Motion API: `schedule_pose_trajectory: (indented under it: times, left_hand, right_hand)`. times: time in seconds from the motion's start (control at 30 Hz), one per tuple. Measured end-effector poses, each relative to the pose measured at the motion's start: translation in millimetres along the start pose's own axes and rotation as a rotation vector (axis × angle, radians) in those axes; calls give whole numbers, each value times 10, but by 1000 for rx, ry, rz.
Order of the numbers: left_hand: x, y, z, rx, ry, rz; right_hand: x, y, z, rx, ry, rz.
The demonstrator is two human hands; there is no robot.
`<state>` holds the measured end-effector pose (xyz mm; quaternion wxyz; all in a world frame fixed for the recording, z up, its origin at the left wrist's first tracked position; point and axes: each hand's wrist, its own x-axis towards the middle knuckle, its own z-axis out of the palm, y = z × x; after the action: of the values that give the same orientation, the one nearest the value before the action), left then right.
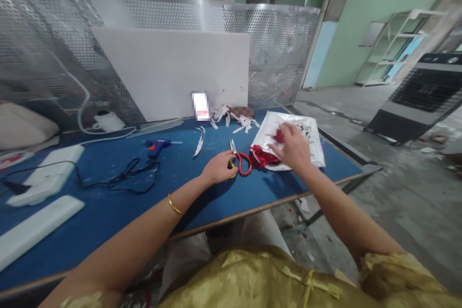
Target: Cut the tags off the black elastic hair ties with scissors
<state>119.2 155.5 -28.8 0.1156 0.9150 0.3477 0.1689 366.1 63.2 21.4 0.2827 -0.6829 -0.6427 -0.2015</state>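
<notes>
Grip of the left hand (218, 167), in the head view, lies against the red-handled scissors (240, 161) on the blue table (202, 202); whether it closes on them, I cannot tell. Farther right, the right hand (295, 148) bends over a white packet (314, 147) with red fabric (265, 156) at its left edge, its hold equally unclear.

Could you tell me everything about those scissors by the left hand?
The scissors appear to lie on the blue tabletop, their short, metallic-looking blades pointing away from the person. One handle is a rounded red loop; the other side shows yellow, partly hidden by the left hand, which seems to touch it. Whether the blades are closed is unclear.
</notes>
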Motion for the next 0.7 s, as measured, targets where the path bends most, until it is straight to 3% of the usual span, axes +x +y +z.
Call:
schedule_pose_trajectory:
  times: [0.07,0.13,0.17,0.23,0.37,0.47,0.57,0.7]
  left_hand:
    - [9,0,-11,44,8,-14]
    - [9,-37,-36,81,24,-33]
    - [5,-68,-55,98,37,-51]
    - [-10,-130,-103,129,74,-108]
    - [-64,-110,-175,177,161,-194]
    - [-101,62,-135,150,181,-90]
    - [-108,206,-37,53,83,110]
    - [-61,195,27,24,6,133]
  right_hand:
    - [187,463,36,-76,-58,128]
    - [326,848,124,-86,-251,254]
    - [370,990,180,-66,-362,279]
    - [410,1165,300,-49,-430,275]
    - [413,1240,495,-31,-445,277]
    - [441,1260,557,-6,-408,299]
    - [521,1331,549,42,-343,340]
    - [792,1410,504,140,-215,408]
